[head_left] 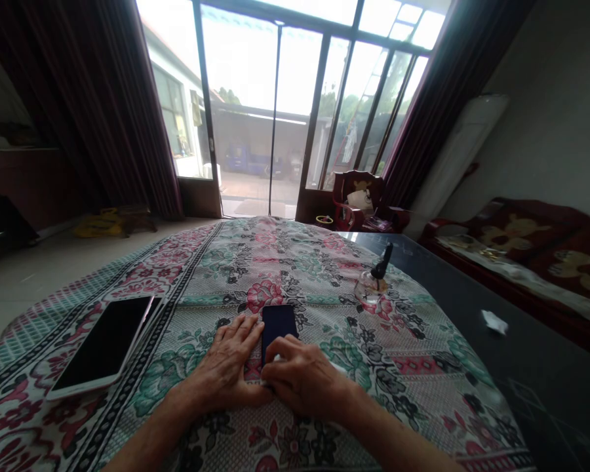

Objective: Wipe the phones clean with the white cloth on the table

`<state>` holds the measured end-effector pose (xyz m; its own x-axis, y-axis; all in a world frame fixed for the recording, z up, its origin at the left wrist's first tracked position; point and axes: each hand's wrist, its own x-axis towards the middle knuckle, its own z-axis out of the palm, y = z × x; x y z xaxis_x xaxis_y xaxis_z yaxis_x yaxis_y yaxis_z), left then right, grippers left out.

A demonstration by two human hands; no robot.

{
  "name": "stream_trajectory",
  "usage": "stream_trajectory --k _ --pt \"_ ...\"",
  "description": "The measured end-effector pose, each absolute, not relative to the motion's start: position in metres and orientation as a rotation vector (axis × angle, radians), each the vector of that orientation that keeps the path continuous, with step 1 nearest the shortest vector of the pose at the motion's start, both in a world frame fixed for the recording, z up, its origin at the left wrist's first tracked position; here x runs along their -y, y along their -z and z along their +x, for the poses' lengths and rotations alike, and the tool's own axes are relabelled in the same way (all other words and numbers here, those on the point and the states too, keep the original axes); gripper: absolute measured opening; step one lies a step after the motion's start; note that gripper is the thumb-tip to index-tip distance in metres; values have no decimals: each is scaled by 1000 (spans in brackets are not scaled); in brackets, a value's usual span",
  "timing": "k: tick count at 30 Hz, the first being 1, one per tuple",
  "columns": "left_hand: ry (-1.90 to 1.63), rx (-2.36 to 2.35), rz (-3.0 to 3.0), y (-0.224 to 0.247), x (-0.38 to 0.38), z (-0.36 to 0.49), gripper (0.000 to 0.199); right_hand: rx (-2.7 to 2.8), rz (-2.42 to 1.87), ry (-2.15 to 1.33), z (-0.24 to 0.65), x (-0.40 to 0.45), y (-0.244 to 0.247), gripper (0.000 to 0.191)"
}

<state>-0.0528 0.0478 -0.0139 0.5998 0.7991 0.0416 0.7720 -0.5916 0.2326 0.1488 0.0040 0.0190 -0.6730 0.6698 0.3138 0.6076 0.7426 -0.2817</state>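
A dark smartphone (pixel 278 322) lies flat on the flowered tablecloth (pixel 319 282), its screen facing up. Along its left edge rests my left hand (pixel 229 367), fingers stretched out and thumb spread toward the phone's near end. My right hand (pixel 305 377) is over the lower part of the phone with its fingers pinched together. Bits of a thin white tissue (pixel 338 368) show at that hand; most of it is hidden by the fingers and palm.
To the left lies a white tablet (pixel 103 344) with a black screen, partly over another flat item. A clear glass bottle (pixel 371 288) with a tall black top stands at the right. A crumpled white paper (pixel 495 322) lies on the dark tabletop (pixel 535 387).
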Motion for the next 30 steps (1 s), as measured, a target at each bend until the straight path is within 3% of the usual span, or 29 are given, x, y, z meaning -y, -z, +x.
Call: stream_trajectory --k 13,20,30 --pt "-189 -1358 2582 5 -46 -47 102 2199 -1050 -222 148 -12 3 14" --pt "-242 -1351 2585 8 -48 -50 102 1881 -1148 -441 149 -12 6 11" --pt "-296 -1325 2577 17 -76 -74 103 1916 -1021 -530 136 -47 2 11"
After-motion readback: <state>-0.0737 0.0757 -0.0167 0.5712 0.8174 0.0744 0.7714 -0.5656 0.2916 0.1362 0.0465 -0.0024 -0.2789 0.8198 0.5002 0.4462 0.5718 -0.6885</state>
